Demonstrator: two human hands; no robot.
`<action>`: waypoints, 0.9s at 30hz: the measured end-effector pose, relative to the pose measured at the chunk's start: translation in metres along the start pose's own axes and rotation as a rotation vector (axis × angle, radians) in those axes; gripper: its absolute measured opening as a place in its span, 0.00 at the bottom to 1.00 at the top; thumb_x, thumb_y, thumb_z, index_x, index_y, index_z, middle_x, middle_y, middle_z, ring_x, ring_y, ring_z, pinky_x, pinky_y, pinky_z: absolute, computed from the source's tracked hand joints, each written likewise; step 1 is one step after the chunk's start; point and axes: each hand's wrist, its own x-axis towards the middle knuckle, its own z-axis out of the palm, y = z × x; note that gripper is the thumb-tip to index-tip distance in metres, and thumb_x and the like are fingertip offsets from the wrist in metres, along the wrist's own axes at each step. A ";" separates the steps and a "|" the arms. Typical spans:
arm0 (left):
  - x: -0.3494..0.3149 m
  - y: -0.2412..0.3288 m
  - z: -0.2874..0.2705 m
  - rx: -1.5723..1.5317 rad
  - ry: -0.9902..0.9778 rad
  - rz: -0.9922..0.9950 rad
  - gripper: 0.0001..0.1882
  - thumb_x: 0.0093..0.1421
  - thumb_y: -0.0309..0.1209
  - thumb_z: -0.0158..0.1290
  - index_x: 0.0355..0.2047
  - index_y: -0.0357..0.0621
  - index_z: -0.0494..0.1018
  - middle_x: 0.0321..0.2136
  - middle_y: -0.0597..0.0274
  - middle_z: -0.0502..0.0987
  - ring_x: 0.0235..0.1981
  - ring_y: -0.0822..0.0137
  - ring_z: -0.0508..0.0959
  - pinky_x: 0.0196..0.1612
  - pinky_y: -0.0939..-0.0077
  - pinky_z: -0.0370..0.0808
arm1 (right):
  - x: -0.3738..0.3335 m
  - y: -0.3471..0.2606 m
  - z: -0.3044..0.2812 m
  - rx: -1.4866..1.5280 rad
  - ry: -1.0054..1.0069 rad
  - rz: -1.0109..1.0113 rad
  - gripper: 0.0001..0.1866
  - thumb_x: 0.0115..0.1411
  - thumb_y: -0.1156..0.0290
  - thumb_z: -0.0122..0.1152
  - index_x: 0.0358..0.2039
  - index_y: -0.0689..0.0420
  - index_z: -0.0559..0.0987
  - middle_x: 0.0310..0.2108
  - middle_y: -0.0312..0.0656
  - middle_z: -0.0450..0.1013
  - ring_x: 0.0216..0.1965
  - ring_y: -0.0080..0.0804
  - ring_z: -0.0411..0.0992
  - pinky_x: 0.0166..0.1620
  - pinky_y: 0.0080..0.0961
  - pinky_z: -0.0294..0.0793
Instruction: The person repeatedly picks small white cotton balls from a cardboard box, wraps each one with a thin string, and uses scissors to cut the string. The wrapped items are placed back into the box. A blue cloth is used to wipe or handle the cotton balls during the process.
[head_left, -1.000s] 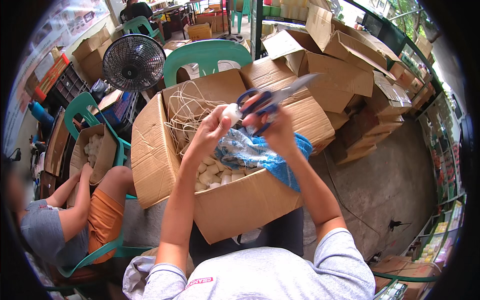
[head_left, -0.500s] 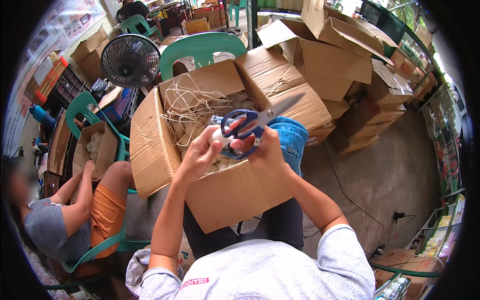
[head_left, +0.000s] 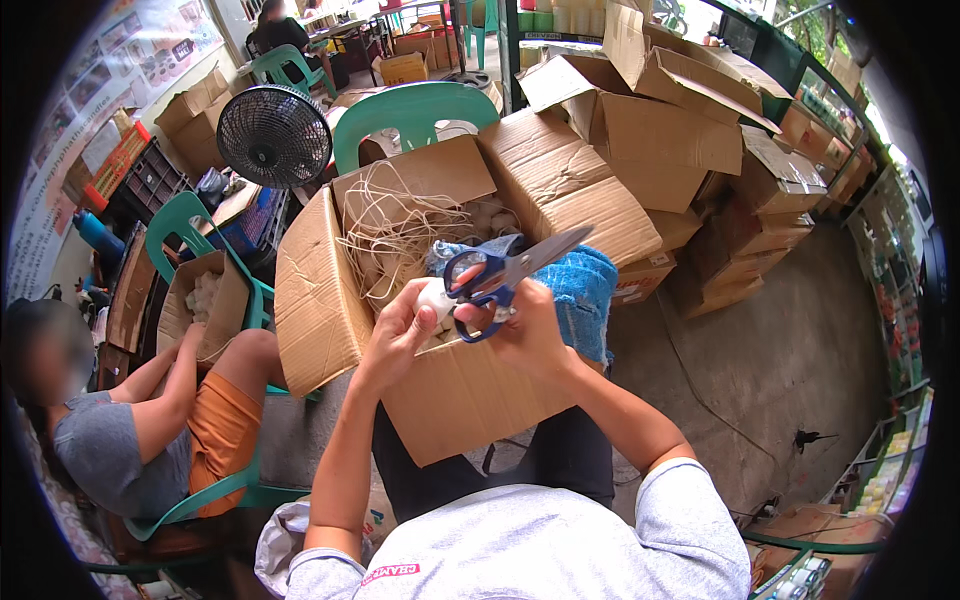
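My left hand (head_left: 396, 328) pinches a small white rounded piece (head_left: 434, 298) above an open cardboard box (head_left: 470, 408). My right hand (head_left: 532, 322) grips blue-handled scissors (head_left: 540, 255), whose blades point away to the far right. The scissor handles lie right beside the white piece; whether they touch it I cannot tell. Inside the box are tangled pale strings (head_left: 385, 225) and several more white pieces (head_left: 490, 217), partly hidden by my hands. Blue cloth (head_left: 585, 290) hangs over the box's right side, and a denim-like scrap (head_left: 455, 255) shows behind the scissors.
On the left, a seated person (head_left: 130, 440) reaches into a smaller box (head_left: 225, 300) of white pieces. A black fan (head_left: 274, 137) and a green chair (head_left: 415, 115) stand beyond my box. Stacked cartons (head_left: 670, 140) fill the far right; a cable (head_left: 700, 380) crosses the floor.
The scissors have dropped slightly, their blades now lower and nearer the box's right flap. Both hands keep their holds. The whole view has shifted a little.
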 end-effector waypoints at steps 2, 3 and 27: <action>-0.003 -0.003 0.000 -0.066 0.002 0.005 0.27 0.65 0.51 0.48 0.53 0.41 0.65 0.35 0.71 0.70 0.34 0.81 0.67 0.36 0.87 0.65 | 0.005 -0.007 0.004 0.206 0.136 0.036 0.14 0.52 0.77 0.68 0.40 0.58 0.76 0.29 0.40 0.74 0.25 0.19 0.71 0.24 0.18 0.68; -0.003 -0.001 0.001 -0.090 0.005 0.003 0.27 0.65 0.50 0.48 0.54 0.40 0.65 0.35 0.71 0.70 0.34 0.81 0.67 0.36 0.87 0.65 | 0.006 -0.008 0.006 0.307 0.205 0.055 0.14 0.52 0.77 0.68 0.40 0.57 0.76 0.28 0.40 0.74 0.25 0.20 0.71 0.24 0.19 0.68; -0.005 0.007 -0.009 -1.093 0.103 0.222 0.27 0.62 0.47 0.49 0.58 0.49 0.60 0.65 0.35 0.48 0.67 0.45 0.53 0.64 0.56 0.63 | -0.030 -0.028 0.043 1.111 -0.423 0.915 0.24 0.64 0.43 0.49 0.37 0.54 0.71 0.26 0.31 0.70 0.27 0.17 0.68 0.32 0.14 0.68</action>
